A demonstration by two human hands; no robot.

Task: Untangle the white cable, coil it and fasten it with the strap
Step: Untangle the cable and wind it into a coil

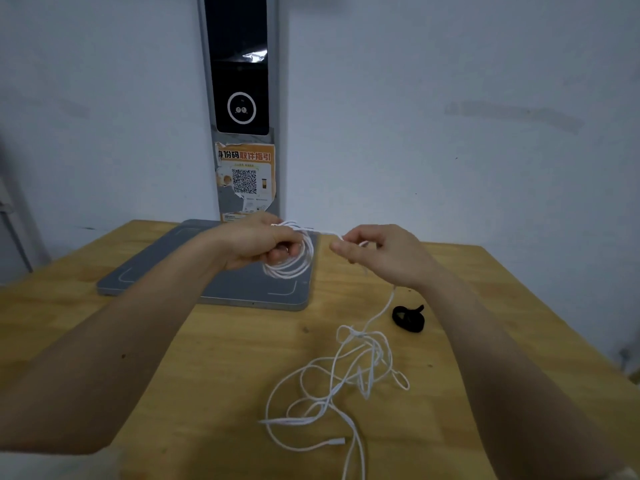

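Note:
My left hand (258, 242) grips a small coil of the white cable (294, 261), held in the air above the grey base plate. A taut strand runs from the coil to my right hand (377, 252), which pinches it between thumb and fingers. From the right hand the cable drops to the wooden table and ends in a loose tangled heap (346, 382) near the front. The black strap (408, 317) lies curled on the table, just right of the hanging strand and below my right wrist.
A grey flat base plate (221, 289) lies at the back of the wooden table (104, 317), with a tall grey post (242, 98) carrying a dark screen and an orange QR sticker against the white wall. The table's right edge runs diagonally past the strap.

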